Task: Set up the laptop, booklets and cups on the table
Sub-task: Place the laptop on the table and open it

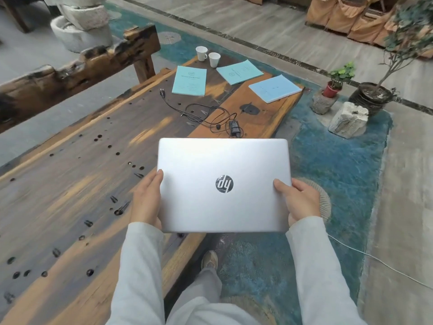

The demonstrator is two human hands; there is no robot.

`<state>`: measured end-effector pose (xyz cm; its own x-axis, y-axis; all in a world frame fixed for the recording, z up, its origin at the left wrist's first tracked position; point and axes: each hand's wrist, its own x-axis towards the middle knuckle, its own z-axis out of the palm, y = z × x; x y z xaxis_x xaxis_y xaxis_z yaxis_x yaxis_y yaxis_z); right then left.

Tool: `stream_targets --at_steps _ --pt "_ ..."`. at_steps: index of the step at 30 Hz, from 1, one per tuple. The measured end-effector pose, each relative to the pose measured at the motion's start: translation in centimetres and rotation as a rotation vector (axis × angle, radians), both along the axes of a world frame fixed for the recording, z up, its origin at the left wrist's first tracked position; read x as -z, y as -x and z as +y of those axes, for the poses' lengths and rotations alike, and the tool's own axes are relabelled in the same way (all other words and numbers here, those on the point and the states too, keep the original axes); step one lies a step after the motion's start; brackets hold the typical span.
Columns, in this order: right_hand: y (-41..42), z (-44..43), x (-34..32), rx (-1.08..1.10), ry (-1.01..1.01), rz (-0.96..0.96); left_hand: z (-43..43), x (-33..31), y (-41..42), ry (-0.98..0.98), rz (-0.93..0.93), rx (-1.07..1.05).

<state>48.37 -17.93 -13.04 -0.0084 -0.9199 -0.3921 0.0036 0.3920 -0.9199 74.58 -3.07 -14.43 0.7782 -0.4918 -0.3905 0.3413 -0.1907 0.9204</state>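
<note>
Both arms reach forward in pale grey sleeves, and the hands hold a closed silver laptop (223, 185) by its two side edges. The left hand (146, 200) is wrapped around the laptop's left edge, thumb lying up along the lid and fingers tucked beneath. The right hand (298, 200) is wrapped around the right edge the same way, thumb pressed flat on the lid, fingers hidden under the shell. The laptop is level, lid up, with a round dark logo at its centre that reads upside down from this view. It hangs over the near right edge of the long wooden desk (70, 184), partly above the blue rug (339, 172); whether it touches the desk cannot be told.

Just beyond the laptop's far edge a black charger with tangled cable (234, 126) lies on the desk, its brick partly cut off by the lid. Further beyond it lie three booklets: a teal booklet (189, 80) to the left, a second teal booklet (239, 72) behind it to the right, and a pale blue booklet (275, 88) at the desk's right edge. Two white cups (208, 56) stand upright, close together, at the desk's far end beyond the booklets. The booklet covers' print is too small to read. One shoe (209, 259) shows below the laptop.
</note>
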Motion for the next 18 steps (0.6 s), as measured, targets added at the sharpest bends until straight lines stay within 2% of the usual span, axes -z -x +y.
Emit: stream_targets --at_steps 7,18 --pt "-5.7 -5.7 -2.0 0.011 0.023 0.047 -6.7 0.2 -5.6 0.055 0.055 0.038" --pt "-12.8 -11.7 -1.8 -0.055 0.0 0.105 -10.4 0.8 -11.5 0.059 0.084 -0.057"
